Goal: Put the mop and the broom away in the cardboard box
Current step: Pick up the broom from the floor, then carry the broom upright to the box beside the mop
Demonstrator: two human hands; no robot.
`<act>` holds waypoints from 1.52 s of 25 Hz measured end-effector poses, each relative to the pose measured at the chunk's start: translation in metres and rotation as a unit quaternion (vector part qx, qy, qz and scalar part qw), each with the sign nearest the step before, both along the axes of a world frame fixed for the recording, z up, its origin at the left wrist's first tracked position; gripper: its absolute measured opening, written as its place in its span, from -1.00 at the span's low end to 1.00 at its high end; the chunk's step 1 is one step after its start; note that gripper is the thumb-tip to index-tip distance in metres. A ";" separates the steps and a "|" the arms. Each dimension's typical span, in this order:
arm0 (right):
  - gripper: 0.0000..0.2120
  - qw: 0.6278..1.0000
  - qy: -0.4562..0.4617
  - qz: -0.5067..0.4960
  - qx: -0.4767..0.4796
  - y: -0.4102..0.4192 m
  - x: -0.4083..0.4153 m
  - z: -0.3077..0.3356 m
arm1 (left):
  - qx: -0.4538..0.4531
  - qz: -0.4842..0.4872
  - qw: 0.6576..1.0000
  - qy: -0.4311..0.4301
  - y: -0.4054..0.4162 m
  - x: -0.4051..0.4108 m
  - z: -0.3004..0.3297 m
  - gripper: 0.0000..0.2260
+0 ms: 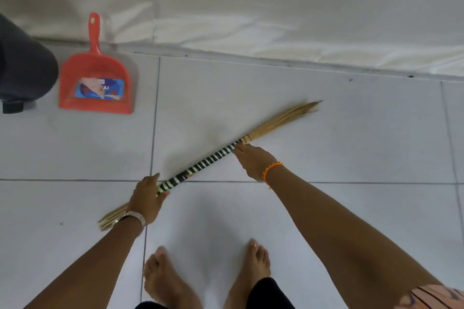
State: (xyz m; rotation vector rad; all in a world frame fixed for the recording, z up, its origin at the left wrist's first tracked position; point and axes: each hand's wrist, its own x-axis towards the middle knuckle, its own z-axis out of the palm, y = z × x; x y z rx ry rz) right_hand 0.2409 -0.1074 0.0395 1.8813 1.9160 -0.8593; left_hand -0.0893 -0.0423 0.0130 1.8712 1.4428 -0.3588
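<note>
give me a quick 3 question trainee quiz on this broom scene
1. True or false: both hands are on the broom.
2. Which hand is nearer the brush tip? A) left hand B) right hand
3. Name the red item standing on the floor to the left.

Key: 1 true; 2 B; 3 the dustpan.

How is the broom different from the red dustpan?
The broom is long and thin, made of tan sticks with a black-and-white striped wrap; the dustpan is wide, scoop-shaped red plastic. The left hand and right hand are on the broom; nobody touches the dustpan. The broom lies slanted across the floor; the dustpan's handle points toward the wall. Both are down on the floor.
</note>
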 end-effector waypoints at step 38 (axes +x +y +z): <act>-0.86 0.906 0.373 -0.182 0.085 0.207 -0.389 0.427 | 0.149 0.182 0.830 -0.506 0.218 -0.225 0.633 -0.71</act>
